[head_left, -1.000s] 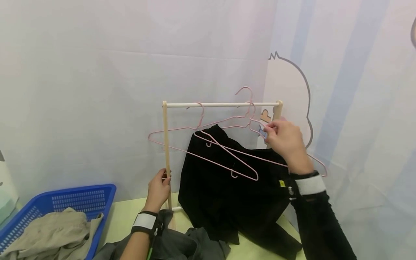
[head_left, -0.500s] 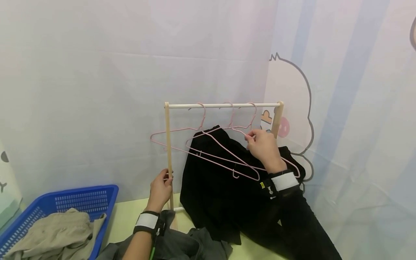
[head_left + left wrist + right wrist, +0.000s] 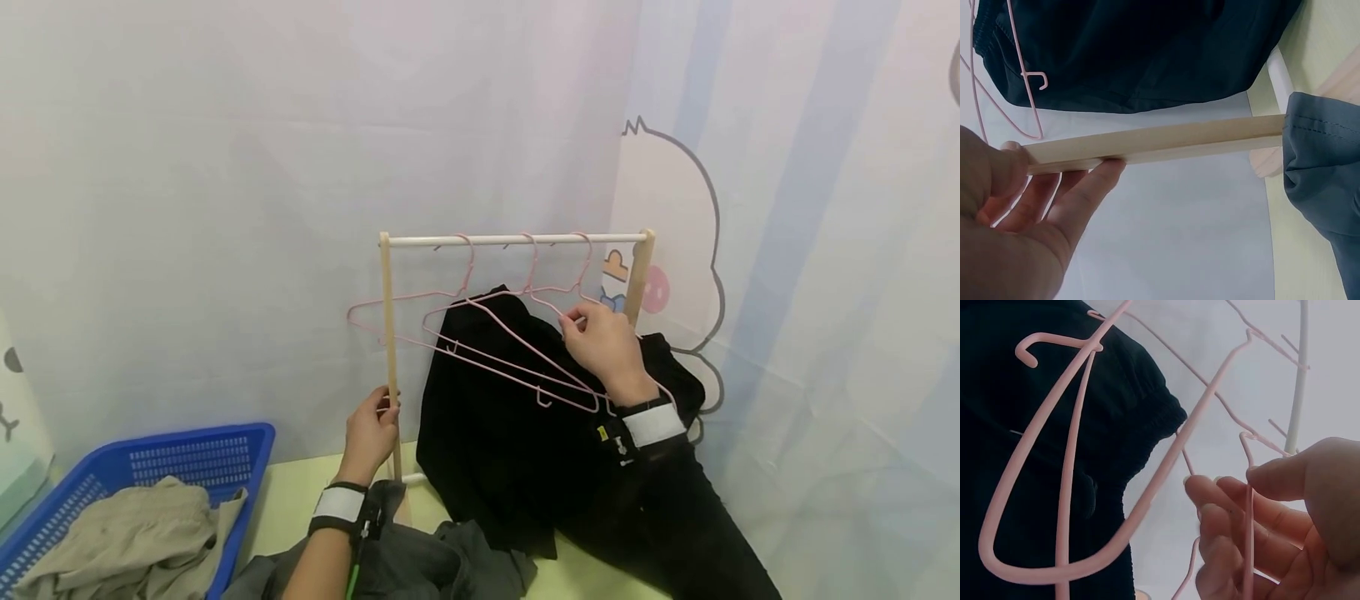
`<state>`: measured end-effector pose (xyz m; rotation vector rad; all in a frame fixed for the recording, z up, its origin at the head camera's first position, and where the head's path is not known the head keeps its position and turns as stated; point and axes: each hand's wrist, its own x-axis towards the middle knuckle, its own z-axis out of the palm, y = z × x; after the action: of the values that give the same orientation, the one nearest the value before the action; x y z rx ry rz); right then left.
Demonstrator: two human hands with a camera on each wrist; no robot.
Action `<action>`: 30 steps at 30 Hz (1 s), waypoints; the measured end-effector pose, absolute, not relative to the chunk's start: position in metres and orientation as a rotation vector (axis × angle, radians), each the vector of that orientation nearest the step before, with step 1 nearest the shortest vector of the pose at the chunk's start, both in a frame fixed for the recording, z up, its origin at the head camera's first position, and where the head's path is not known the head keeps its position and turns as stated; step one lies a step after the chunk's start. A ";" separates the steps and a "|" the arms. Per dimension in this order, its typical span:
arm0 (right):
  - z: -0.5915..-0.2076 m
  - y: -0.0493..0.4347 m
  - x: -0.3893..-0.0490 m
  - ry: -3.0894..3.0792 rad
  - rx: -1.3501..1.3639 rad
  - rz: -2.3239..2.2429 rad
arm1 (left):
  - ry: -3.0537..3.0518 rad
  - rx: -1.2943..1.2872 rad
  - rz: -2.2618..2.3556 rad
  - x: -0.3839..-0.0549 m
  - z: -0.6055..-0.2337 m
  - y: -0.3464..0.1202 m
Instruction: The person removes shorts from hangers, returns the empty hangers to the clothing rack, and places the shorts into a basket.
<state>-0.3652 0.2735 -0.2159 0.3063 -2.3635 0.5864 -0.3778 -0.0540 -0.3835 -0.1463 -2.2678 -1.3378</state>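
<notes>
**Middle hanger in my right hand, rack post in my left**

At the frame's centre, gaps of white rail (image 3: 495,240) separate three hanger hooks, with more rail towards each end. The left hanger (image 3: 525,340) juts past the wooden post (image 3: 387,317), and its wires cross in front of the black garment (image 3: 502,458). Lower left, a strip of bench (image 3: 288,492) lies between the blue basket (image 3: 187,431), with a beige garment (image 3: 142,529) inside, and the dark grey garment (image 3: 435,558) at bottom centre.

The left wrist view shows stitching on the grey cloth; the right wrist view shows the black garment's gathered edge, neither plain from my head.

My left hand (image 3: 371,433) holds the post, thumb on one side, fingers on the other. My right hand (image 3: 607,346) pinches the middle hanger (image 3: 1249,515) by its shoulder, below the rail.
</notes>
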 end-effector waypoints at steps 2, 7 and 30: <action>-0.215 0.271 -0.364 -2.348 0.318 0.586 | -2.280 -0.154 -1.324 -0.377 -0.382 -0.058; -0.208 0.266 -0.355 -2.303 0.333 0.648 | -2.371 -0.237 -1.244 -0.368 -0.374 -0.073; -0.276 0.158 -0.296 -2.371 1.030 0.710 | -2.544 0.108 -0.827 -0.194 -0.316 -0.213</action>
<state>-0.2958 0.1579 -0.2762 1.0300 -2.3715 0.7098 -0.1940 -0.2125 -0.3162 0.1077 -2.5441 -0.8272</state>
